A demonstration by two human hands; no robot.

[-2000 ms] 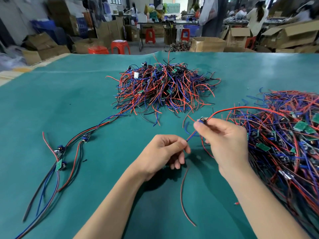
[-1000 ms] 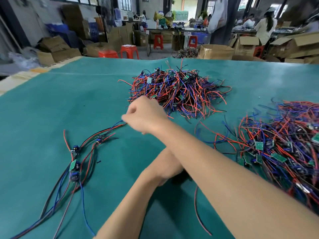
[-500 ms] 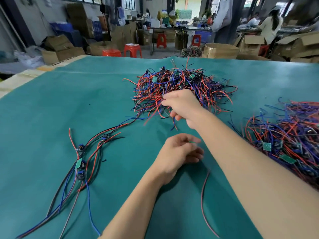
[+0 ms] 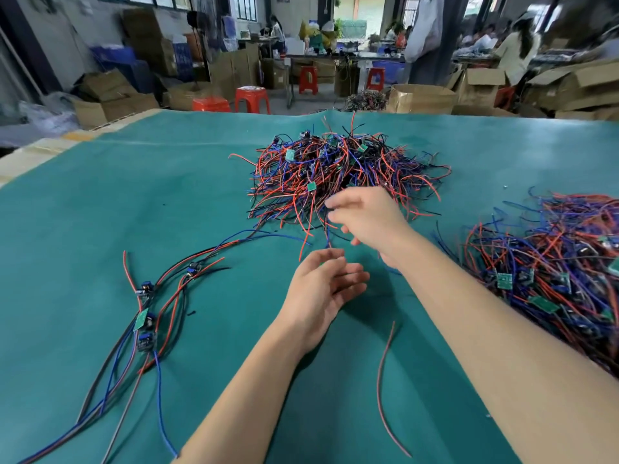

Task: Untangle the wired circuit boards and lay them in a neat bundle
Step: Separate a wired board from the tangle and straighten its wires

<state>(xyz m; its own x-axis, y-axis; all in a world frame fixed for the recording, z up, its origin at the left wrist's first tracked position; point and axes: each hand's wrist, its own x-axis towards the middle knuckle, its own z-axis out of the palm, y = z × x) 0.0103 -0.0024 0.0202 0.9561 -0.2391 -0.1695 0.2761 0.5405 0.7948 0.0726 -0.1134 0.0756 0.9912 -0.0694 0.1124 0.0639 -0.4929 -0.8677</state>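
A teal-covered surface (image 4: 100,212) in a workshop crowded with cardboard boxes (image 4: 422,98) and red stools (image 4: 252,99) carries two tangled heaps of wired circuit boards (image 4: 338,175), one at centre and one at the right edge, with a few separated boards and their wires laid out at left. The left hand (image 4: 321,289) hangs released, fingers relaxed. Whether the blurred right hand (image 4: 365,216), at the central heap's near edge, grasps anything cannot be told.
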